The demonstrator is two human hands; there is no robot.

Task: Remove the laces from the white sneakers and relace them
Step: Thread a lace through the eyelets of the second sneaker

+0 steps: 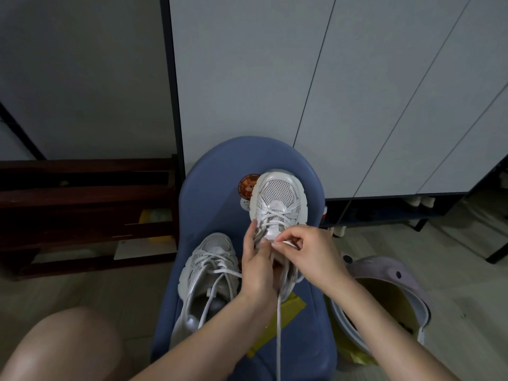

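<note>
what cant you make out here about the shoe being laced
- Middle eyelets of the far white mesh sneaker: head view, covered by the left hand and right hand.
- Loose end of the white lace: runs off the bottom edge.
- Round brown sticker on the blue seat: lettering too small.

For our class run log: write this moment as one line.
right hand: pinches lace | left hand: holds far sneaker | near sneaker: untouched

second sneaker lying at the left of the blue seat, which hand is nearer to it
Left. The left hand is right beside the second sneaker; the right hand is farther, across the held sneaker.
</note>
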